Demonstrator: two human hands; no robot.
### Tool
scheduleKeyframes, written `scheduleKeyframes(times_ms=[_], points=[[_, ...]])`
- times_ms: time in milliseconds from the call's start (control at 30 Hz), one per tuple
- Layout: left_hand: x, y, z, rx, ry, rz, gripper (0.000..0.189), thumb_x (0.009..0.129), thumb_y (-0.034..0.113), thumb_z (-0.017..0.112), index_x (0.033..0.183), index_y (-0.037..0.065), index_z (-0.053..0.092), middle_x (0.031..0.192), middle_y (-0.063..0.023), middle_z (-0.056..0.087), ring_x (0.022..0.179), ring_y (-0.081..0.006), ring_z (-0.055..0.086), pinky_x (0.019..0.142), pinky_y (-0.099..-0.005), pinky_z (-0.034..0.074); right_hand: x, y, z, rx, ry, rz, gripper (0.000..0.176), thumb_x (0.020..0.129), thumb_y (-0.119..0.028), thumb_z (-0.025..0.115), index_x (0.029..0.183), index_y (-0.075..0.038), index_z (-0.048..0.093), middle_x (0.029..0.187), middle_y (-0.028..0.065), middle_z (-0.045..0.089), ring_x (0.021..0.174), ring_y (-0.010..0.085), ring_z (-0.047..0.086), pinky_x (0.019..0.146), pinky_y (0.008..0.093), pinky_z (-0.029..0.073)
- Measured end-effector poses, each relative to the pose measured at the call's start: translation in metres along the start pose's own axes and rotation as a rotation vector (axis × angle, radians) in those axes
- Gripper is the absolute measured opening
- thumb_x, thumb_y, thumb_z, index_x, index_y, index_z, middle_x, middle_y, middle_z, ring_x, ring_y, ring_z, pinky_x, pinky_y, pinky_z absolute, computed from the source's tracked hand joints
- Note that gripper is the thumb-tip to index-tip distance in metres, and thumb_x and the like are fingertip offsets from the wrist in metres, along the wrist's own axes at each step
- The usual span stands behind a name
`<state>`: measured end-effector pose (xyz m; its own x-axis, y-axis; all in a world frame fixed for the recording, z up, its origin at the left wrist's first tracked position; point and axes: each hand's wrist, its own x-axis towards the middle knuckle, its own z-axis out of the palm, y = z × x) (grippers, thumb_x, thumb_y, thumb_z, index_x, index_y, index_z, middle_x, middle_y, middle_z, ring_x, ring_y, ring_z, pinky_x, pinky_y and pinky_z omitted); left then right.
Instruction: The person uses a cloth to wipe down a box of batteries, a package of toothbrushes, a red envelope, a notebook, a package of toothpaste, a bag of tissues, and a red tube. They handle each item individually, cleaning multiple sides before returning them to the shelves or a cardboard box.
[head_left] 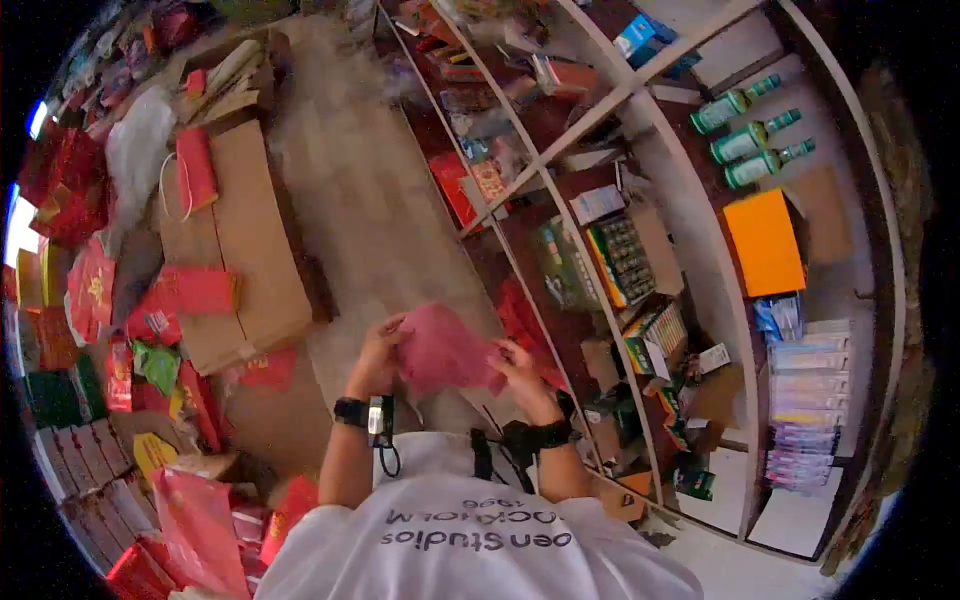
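Note:
Held up in front of my chest is a thin, crumpled pink plastic bag, spread between both hands. My left hand is closed on its left edge, the fingers partly hidden behind it. The opposite edge is pinched by my right hand, thumb and fingertips together. Both wrists wear dark bands, and a small pale device sits on the left one. Whether anything is inside the bag cannot be made out.
Wooden shelves on the right hold green bottles, an orange box and packed toothbrush-like items. Left of me lies a large cardboard box with a red packet on it. Red bags and cartons crowd the lower left.

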<state>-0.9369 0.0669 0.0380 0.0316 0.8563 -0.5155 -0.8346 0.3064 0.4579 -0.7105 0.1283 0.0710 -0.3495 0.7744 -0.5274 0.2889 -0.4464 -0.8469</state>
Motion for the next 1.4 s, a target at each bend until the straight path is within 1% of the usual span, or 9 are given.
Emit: scheduleKeyframes(times_ms=[400,467,767,1067,1100,1200,1233,1300,1400], points=[[0.081,0.111,-0.023,0.07,0.009,0.145,0.038,0.074,0.008,0.053,0.109,0.003,0.042,0.101,-0.0065,0.051,0.092,-0.0168,0.049,0.079,-0.0304,0.041,0.161,-0.061,0.038,0.074,-0.15,-0.093,0.028,0.074,-0.006,0.053,0.1,0.001,0.049,0.093,0.0066,0.054,0.081,0.0106,0.051,0.069,0.0217,0.041],[0.103,0.138,-0.022,0.098,-0.057,0.212,0.038,0.073,0.008,0.054,0.109,0.002,0.042,0.102,-0.0066,0.051,0.092,-0.0167,0.049,0.08,-0.0303,0.041,0.194,-0.082,0.047,0.052,-0.239,0.059,0.026,0.074,-0.006,0.053,0.099,0.001,0.049,0.088,0.0051,0.055,0.078,0.0107,0.051,0.066,0.0219,0.042],[0.21,0.25,0.002,0.07,-0.047,0.205,0.045,0.071,0.013,0.056,0.112,0.002,0.039,0.105,-0.0054,0.049,0.094,-0.017,0.049,0.082,-0.0304,0.04,0.329,-0.188,0.075,0.064,-0.106,-0.227,0.028,0.076,-0.012,0.052,0.101,0.0,0.049,0.091,0.0044,0.053,0.081,0.0104,0.049,0.071,0.0221,0.039],[0.327,0.334,-0.013,0.031,-0.098,-0.183,0.045,0.073,0.014,0.049,0.115,0.005,0.036,0.108,-0.0059,0.047,0.098,-0.0187,0.046,0.084,-0.0317,0.037,0.385,-0.253,0.082,0.355,-0.076,-0.275,0.026,0.077,-0.016,0.051,0.099,-0.001,0.053,0.095,0.0049,0.055,0.085,0.0117,0.051,0.071,0.024,0.042],[0.327,0.357,0.023,0.045,-0.225,-0.229,0.042,0.073,0.015,0.049,0.113,0.007,0.039,0.106,-0.0048,0.049,0.096,-0.0184,0.047,0.084,-0.0332,0.037,0.393,-0.249,0.083,0.336,0.032,-0.268,0.026,0.076,-0.015,0.052,0.098,-0.002,0.052,0.093,0.0049,0.055,0.082,0.0133,0.052,0.07,0.0234,0.043],[0.4,0.385,-0.017,0.143,-0.184,-0.472,0.04,0.073,0.017,0.049,0.111,0.007,0.041,0.106,-0.0043,0.048,0.097,-0.0183,0.046,0.084,-0.0332,0.037,0.427,-0.217,0.09,0.609,0.308,-0.235,0.022,0.074,-0.012,0.053,0.094,-0.002,0.053,0.089,0.0047,0.056,0.078,0.0143,0.053,0.068,0.0233,0.043],[0.41,0.399,-0.002,0.344,-0.254,-0.383,0.04,0.073,0.019,0.049,0.111,0.007,0.041,0.107,-0.005,0.048,0.097,-0.019,0.046,0.083,-0.0331,0.037,0.428,-0.229,0.097,0.657,0.351,-0.247,0.022,0.074,-0.012,0.053,0.094,-0.002,0.053,0.089,0.0047,0.056,0.078,0.0143,0.053,0.068,0.0233,0.043],[0.428,0.435,0.016,0.413,-0.344,-0.482,0.041,0.073,0.019,0.049,0.112,0.006,0.04,0.107,-0.0057,0.048,0.096,-0.0194,0.047,0.083,-0.033,0.038,0.421,-0.26,0.107,0.791,0.435,-0.005,0.023,0.073,-0.008,0.056,0.094,-0.003,0.052,0.082,-0.0005,0.052,0.075,0.0093,0.049,0.063,0.0221,0.042],[0.447,0.472,0.052,0.461,-0.473,-0.551,0.042,0.073,0.016,0.049,0.113,0.006,0.039,0.107,-0.0072,0.048,0.095,-0.0199,0.047,0.082,-0.0325,0.038,0.455,-0.245,0.131,0.592,0.57,-0.267,0.022,0.072,-0.006,0.055,0.094,-0.003,0.052,0.08,0.0,0.053,0.073,0.0098,0.05,0.06,0.0218,0.042]])
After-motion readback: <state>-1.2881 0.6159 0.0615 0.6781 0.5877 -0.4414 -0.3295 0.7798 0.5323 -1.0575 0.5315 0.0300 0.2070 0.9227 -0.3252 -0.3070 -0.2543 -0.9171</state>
